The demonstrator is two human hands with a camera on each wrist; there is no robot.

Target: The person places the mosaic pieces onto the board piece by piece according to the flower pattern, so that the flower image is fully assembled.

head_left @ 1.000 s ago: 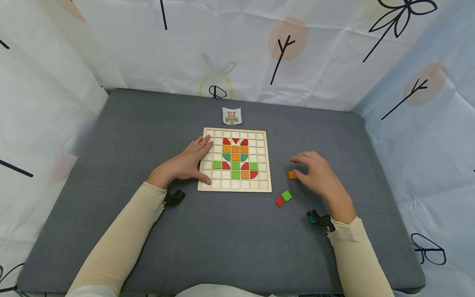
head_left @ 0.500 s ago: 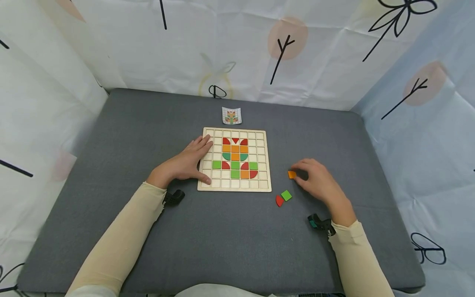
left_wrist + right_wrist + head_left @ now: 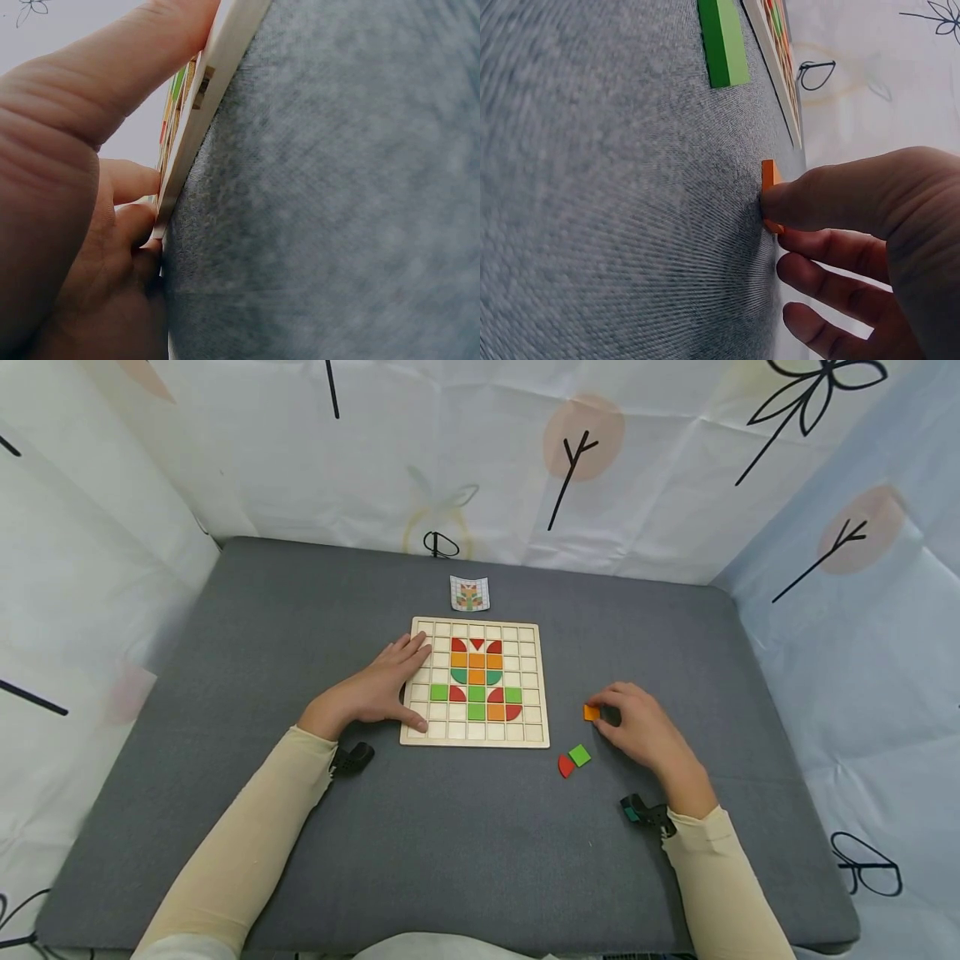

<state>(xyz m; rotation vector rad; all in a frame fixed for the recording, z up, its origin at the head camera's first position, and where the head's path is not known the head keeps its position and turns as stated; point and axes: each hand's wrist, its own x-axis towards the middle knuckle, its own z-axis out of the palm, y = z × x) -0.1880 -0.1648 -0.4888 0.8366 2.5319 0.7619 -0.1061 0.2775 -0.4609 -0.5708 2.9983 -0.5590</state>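
Observation:
My left hand rests along the left side of a square wooden grid board, fingers spread on its upper left edge and thumb at the lower left. Red, orange, green and teal tiles form a pattern in the board's cells. To the right of the board, my right hand pinches a small orange square tile between thumb and forefinger, close over the grey surface. In the right wrist view the thumb covers part of the orange tile, and the other fingers are loosely curled.
A green square tile and a red quarter-round tile lie together near the board's lower right corner. Behind the board is a small card with a coloured grid pattern. Printed fabric hangs around the grey table.
My right hand has lowered slightly toward me, and its fingers have closed in on the orange tile. My left hand and the board stay where they were.

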